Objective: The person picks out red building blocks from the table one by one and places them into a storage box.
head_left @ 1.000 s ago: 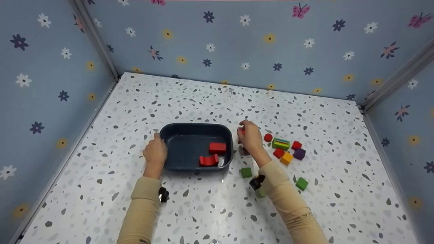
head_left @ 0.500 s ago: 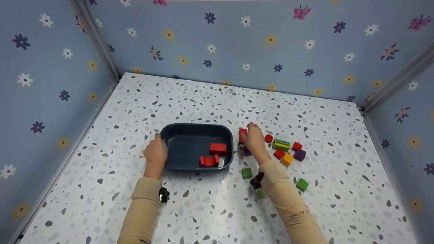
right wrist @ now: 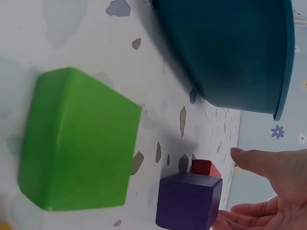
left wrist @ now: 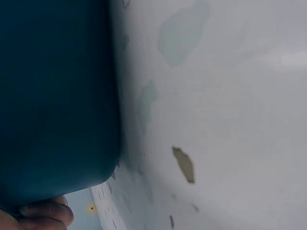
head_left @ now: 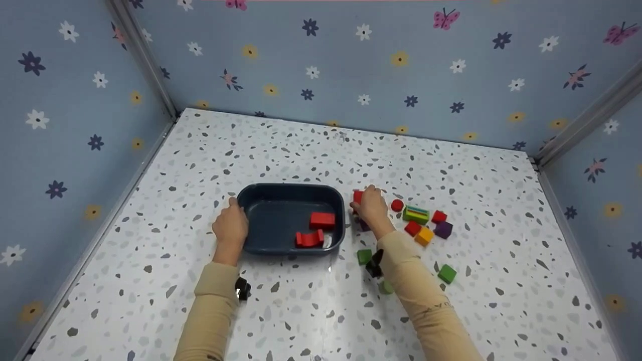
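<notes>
A dark blue rectangular tub (head_left: 268,249) stands on the table with a red rectangular block (head_left: 322,220) and a red curved block (head_left: 309,238) inside. My left hand (head_left: 230,225) grips its left end; in the left wrist view the curled fingers (left wrist: 47,213) lie against the tub's wall. Right of the tub, my right hand (head_left: 373,206) is over a red block (head_left: 358,196) and partly covers it. In the right wrist view the thumb and fingers are spread apart beside a purple cube (right wrist: 186,201), with the red block behind it. Nothing is visible between them.
Right of my right hand lie a red round piece (head_left: 397,205), a green striped block (head_left: 416,214), two small red blocks, an orange cube (head_left: 424,236) and a purple piece (head_left: 443,229). Green blocks (head_left: 364,256) lie nearer. Flower-patterned walls (head_left: 351,65) enclose the speckled table.
My right hand shifted right off the red block, uncovering it, then moved slightly back left and nearer over it. My left hand and the tub stayed put.
</notes>
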The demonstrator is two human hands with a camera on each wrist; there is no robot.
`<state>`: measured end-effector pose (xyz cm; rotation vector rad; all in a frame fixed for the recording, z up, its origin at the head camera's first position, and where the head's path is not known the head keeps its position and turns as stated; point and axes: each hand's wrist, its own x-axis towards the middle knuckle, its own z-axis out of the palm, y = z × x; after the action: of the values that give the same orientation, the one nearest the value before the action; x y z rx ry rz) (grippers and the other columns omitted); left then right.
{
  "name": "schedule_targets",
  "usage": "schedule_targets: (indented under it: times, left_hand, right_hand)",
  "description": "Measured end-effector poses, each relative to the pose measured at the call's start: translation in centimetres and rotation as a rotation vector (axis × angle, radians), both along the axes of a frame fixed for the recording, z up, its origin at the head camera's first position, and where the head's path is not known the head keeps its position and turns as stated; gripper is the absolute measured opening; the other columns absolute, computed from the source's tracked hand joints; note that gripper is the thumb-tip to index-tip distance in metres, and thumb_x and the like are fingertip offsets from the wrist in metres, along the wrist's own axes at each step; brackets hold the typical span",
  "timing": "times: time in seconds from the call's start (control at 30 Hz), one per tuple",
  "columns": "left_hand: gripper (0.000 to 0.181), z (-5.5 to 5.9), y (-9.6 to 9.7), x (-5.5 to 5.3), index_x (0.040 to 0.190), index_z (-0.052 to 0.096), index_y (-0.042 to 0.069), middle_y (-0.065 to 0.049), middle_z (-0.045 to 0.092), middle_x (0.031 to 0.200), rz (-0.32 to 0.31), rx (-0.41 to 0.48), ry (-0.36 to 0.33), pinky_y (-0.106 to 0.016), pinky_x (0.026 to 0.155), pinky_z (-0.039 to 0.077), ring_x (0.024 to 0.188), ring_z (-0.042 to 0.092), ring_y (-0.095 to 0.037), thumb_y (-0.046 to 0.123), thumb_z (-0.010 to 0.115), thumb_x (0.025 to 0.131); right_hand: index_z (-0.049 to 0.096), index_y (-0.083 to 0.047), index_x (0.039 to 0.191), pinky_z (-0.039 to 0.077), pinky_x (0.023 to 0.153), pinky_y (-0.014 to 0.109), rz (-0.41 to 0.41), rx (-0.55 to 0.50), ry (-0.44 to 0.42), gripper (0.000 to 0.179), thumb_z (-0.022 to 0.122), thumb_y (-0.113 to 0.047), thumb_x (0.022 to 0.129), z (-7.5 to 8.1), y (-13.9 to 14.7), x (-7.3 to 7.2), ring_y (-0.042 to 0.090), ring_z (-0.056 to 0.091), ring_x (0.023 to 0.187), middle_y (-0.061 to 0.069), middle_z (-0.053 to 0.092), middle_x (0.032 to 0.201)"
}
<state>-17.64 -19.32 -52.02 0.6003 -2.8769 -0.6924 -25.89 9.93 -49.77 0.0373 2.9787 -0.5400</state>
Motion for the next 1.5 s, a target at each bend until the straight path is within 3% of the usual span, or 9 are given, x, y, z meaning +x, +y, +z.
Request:
schedule_targets:
  times: [0.57,0.8,1.07,1.23,1.3,1.47,1.5]
  left_hand:
    - [0.024,-0.1,-0.1,0.0,0.108,0.044,-0.004,-0.031,0.058,0.09,0.001,0.005,0.001,-0.054,0.063,0.042,0.078,0.058,-0.046,0.014,0.045,0.091]
    - [0.023,-0.1,-0.1,0.0,0.108,0.045,-0.003,-0.03,0.059,0.086,-0.002,0.0,0.006,-0.053,0.06,0.043,0.074,0.059,-0.045,0.013,0.045,0.091]
    - [0.024,-0.1,-0.1,0.0,0.108,0.045,-0.003,-0.031,0.059,0.088,-0.003,0.006,-0.001,-0.054,0.06,0.043,0.075,0.058,-0.045,0.013,0.046,0.091]
    - [0.024,-0.1,-0.1,0.0,0.108,0.045,-0.003,-0.031,0.059,0.089,0.002,0.005,-0.009,-0.054,0.061,0.043,0.076,0.058,-0.045,0.013,0.045,0.091]
    - [0.025,-0.1,-0.1,-0.1,0.109,0.045,-0.004,-0.031,0.059,0.089,0.002,0.005,-0.011,-0.054,0.062,0.043,0.077,0.058,-0.045,0.013,0.045,0.091]
    - [0.027,0.0,-0.1,-0.1,0.112,0.045,-0.004,-0.03,0.059,0.089,-0.002,0.01,-0.014,-0.053,0.062,0.043,0.077,0.058,-0.044,0.013,0.044,0.091]
    - [0.027,0.0,-0.1,-0.1,0.112,0.045,-0.004,-0.03,0.059,0.089,-0.002,0.01,-0.015,-0.053,0.062,0.043,0.077,0.058,-0.044,0.014,0.044,0.091]
  right_hand:
    - [0.04,0.012,0.116,0.043,0.081,0.04,-0.026,0.002,-0.141,0.061,0.066,-0.029,0.079,-1.0,0.0,-0.5,0.033,0.054,0.095,0.025,0.05,0.108]
    - [0.044,0.013,0.11,0.046,0.076,0.04,0.013,0.04,-0.08,0.057,0.068,-0.028,0.078,-1.3,0.0,-0.6,0.033,0.056,0.091,0.025,0.052,0.102]
    - [0.045,0.009,0.11,0.045,0.077,0.04,0.03,-0.01,-0.06,0.051,0.066,-0.025,0.079,-1.7,0.2,-0.7,0.031,0.056,0.09,0.022,0.054,0.1]
    - [0.045,0.007,0.102,0.046,0.068,0.041,0.049,0.022,0.048,0.05,0.069,-0.027,0.074,-10.5,2.2,-5.7,0.031,0.057,0.079,0.019,0.054,0.088]
    - [0.045,0.008,0.103,0.046,0.069,0.042,0.034,0.029,0.022,0.051,0.069,-0.025,0.073,-11.9,2.4,-6.7,0.033,0.056,0.081,0.021,0.054,0.09]
    - [0.043,0.012,0.108,0.044,0.079,0.039,0.03,-0.029,-0.095,0.045,0.063,-0.016,0.079,-3.6,0.9,-1.9,0.035,0.054,0.092,0.025,0.052,0.1]
    - [0.043,0.012,0.108,0.044,0.08,0.038,0.03,-0.039,-0.096,0.044,0.062,-0.015,0.079,-2.6,0.8,-1.3,0.034,0.054,0.092,0.025,0.051,0.1]
